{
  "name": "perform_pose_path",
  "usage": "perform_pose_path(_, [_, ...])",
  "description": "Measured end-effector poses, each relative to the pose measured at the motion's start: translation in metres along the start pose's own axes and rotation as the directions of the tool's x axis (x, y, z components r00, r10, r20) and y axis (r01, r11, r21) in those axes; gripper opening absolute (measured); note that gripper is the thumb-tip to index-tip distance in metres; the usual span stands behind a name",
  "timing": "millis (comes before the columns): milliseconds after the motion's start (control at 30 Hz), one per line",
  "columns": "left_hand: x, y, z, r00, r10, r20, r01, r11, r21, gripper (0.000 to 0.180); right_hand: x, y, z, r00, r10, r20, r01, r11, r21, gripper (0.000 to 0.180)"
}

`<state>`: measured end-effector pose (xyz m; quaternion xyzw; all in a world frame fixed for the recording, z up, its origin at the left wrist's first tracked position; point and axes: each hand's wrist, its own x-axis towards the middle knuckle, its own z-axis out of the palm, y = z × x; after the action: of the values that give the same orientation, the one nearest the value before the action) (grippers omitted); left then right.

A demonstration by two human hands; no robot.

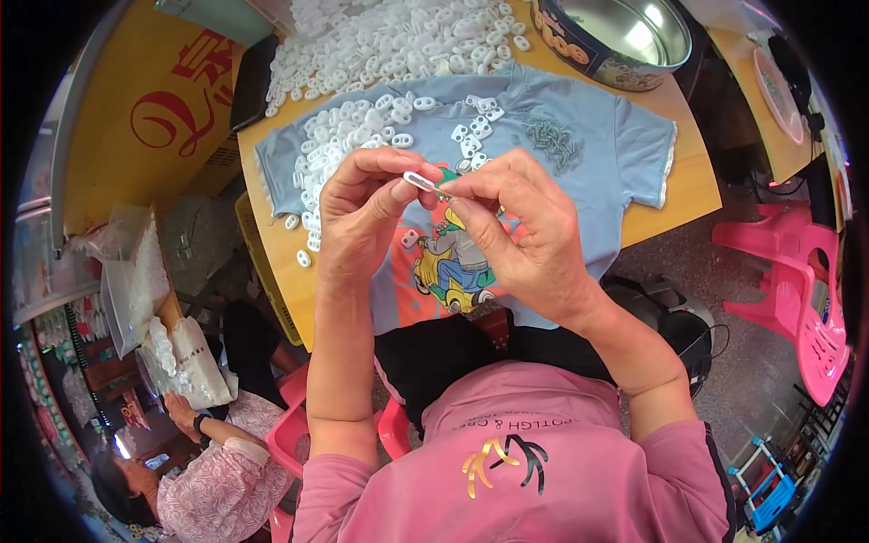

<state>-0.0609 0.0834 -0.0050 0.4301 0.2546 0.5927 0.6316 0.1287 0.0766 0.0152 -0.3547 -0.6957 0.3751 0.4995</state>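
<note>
Above a blue T-shirt (593, 190) spread over the table, my left hand (367, 204) pinches a small white oval plastic piece (418, 181) between thumb and fingers. My right hand (529, 231) is closed at the fingertips right beside that piece. A thin sliver shows at its tips, too small to name. Loose white two-holed pieces (348, 131) lie heaped on the shirt beyond my left hand. A smaller group of white pieces with dark holes (472, 136) lies beyond my fingertips. Past my right hand is a scatter of tiny grey-green screw-like parts (552, 140).
A big mound of white pieces (389, 45) covers the table's far side, beside a dark phone-like slab (253, 83). At the far right stands a round tin (615, 41). A person (217, 471) sits at lower left; a pink plastic chair (797, 281) stands at right.
</note>
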Motion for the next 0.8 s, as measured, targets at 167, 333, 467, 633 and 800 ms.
perform_pose_path(167, [0.001,-0.001,0.0,1.0,0.006,0.0,-0.006,1.0,-0.008,0.014,-0.001,0.0,0.006,0.998,0.058,-0.021,-0.056,0.995,0.083,0.013])
perform_pose_path(333, [0.001,-0.001,0.004,0.999,0.005,-0.043,-0.003,0.999,0.038,0.014,-0.005,0.001,0.01,0.973,0.23,0.02,-0.226,0.93,0.29,0.013])
perform_pose_path(467, [0.0,0.0,0.004,0.998,-0.005,-0.067,0.009,0.998,0.056,0.016,-0.007,0.001,0.011,0.964,0.262,0.043,-0.261,0.905,0.335,0.013])
perform_pose_path(633, [0.0,0.002,0.005,0.996,-0.009,-0.088,0.015,0.998,0.064,0.017,-0.007,0.0,0.011,0.96,0.277,0.047,-0.279,0.924,0.262,0.013])
perform_pose_path(800, [-0.001,0.004,0.007,0.993,-0.028,-0.118,0.036,0.997,0.071,0.018,-0.009,0.003,0.014,0.956,0.292,0.032,-0.29,0.917,0.274,0.013])
